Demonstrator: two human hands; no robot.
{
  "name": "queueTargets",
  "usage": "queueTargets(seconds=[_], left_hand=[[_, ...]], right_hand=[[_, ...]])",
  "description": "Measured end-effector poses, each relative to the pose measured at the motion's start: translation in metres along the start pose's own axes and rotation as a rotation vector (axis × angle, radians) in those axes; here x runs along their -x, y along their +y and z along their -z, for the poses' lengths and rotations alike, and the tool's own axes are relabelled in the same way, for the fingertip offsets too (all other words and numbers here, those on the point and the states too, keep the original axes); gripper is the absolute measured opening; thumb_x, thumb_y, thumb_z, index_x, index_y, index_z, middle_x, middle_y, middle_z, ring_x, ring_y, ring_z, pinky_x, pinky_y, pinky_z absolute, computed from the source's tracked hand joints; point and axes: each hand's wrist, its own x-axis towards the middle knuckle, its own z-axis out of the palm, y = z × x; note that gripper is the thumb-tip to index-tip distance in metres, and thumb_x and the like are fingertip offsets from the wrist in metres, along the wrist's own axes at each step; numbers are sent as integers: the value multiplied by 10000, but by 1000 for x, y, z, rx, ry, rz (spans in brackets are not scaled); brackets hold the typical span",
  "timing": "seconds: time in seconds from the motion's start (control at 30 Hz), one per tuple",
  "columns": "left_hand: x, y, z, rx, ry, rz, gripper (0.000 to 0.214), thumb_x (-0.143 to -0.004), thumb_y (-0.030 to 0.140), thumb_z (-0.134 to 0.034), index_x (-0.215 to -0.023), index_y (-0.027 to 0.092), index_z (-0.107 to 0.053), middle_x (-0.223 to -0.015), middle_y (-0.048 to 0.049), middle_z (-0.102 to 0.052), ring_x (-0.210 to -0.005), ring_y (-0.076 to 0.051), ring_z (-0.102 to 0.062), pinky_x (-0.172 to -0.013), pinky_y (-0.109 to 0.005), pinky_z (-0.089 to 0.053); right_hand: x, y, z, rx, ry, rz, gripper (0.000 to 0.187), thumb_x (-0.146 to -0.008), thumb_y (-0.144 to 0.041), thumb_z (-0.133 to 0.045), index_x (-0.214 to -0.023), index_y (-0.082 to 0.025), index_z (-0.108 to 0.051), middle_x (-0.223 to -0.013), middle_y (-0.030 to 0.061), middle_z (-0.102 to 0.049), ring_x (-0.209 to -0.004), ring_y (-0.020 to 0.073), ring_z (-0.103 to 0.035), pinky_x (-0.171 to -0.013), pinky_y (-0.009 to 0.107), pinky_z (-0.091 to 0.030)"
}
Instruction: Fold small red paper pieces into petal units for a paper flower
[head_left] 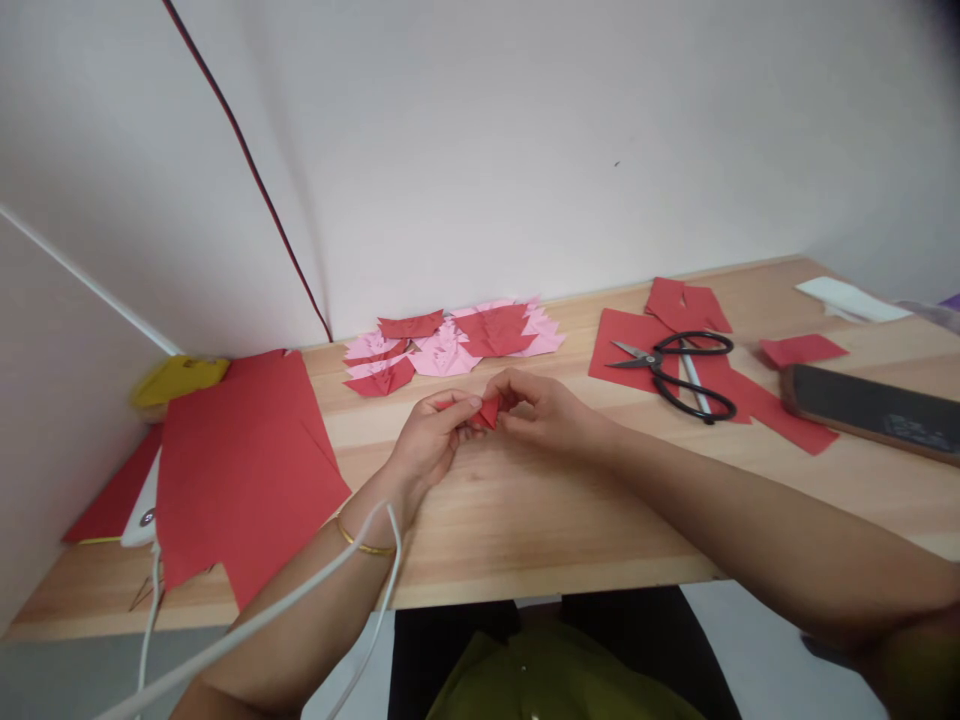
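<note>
Both hands meet over the middle of the wooden table (525,520). My left hand (427,440) and my right hand (544,405) pinch a small folded piece of red paper (487,410) between their fingertips, just above the tabletop. A gold bangle sits on my left wrist. Behind the hands lies a pile of folded red and pink paper pieces (454,345) near the wall.
A stack of red paper sheets (240,470) covers the table's left side, with a yellow object (180,378) behind it. Black scissors (679,368) and a pen lie on red scraps at the right. A dark flat case (870,410) and white paper (851,298) lie far right. White cables hang at front left.
</note>
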Motion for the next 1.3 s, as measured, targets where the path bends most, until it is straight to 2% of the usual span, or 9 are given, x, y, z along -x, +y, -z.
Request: queueTargets(seconds=[0.17, 0.37, 0.53, 0.7, 0.93, 1.17, 1.3], left_hand=[[2, 1, -4, -13, 41, -14, 182, -617, 251, -770, -662, 116, -657, -603, -28, -650, -547, -106, -576, -586, -247, -432], [2, 0, -4, -20, 44, -18, 182, -600, 242, -778, -676, 116, -671, -623, -33, -667, -577, -116, -597, -615, -254, -447], [2, 1, -3, -28, 37, -8, 166, -599, 218, -771, -703, 116, -691, -665, -42, -686, -612, -119, -606, -613, -246, -446], [2, 2, -2, -45, 21, -11, 157, -601, 199, -753, -724, 111, -708, -688, -60, -694, -609, -121, -596, -596, -250, -438], [4, 6, -1, -109, 42, -10, 190, -609, 219, -737, -757, 105, -706, -685, -65, -689, -552, -107, -574, -557, -234, -413], [2, 1, 1, -248, 90, -72, 116, -609, 218, -717, -668, 135, -662, -658, -18, -642, -545, -86, -527, -557, -221, -391], [4, 2, 0, -456, 99, -171, 48, -642, 188, -656, -619, 148, -642, -620, 10, -595, -536, -78, -466, -526, -208, -334]], right_hand=[[1, 0, -2, 129, 21, 99, 162, -732, -112, -536, -872, -171, -590, -849, 35, -604, -741, 126, -558, -686, 269, -477], [1, -3, -2, 29, 20, -101, 93, -753, -161, -537, -833, -166, -584, -786, 18, -617, -688, 116, -553, -611, 235, -444], [0, -4, 0, 25, 45, -120, 64, -755, -185, -555, -811, -167, -580, -683, -11, -569, -592, 95, -500, -553, 223, -407], [-1, -2, 1, 55, 24, -16, 73, -742, -208, -600, -807, -178, -585, -803, 27, -623, -736, 137, -578, -705, 283, -484], [-1, -5, 5, 133, 24, -11, 57, -770, -190, -558, -809, -167, -593, -790, 33, -635, -735, 135, -591, -702, 271, -482], [-1, -10, 6, 150, -4, -13, 73, -806, -222, -544, -786, -170, -591, -756, 25, -628, -700, 127, -572, -655, 248, -453], [-1, -7, 3, 170, 8, -51, 93, -824, -242, -527, -786, -168, -568, -695, 6, -591, -625, 111, -523, -575, 230, -404]])
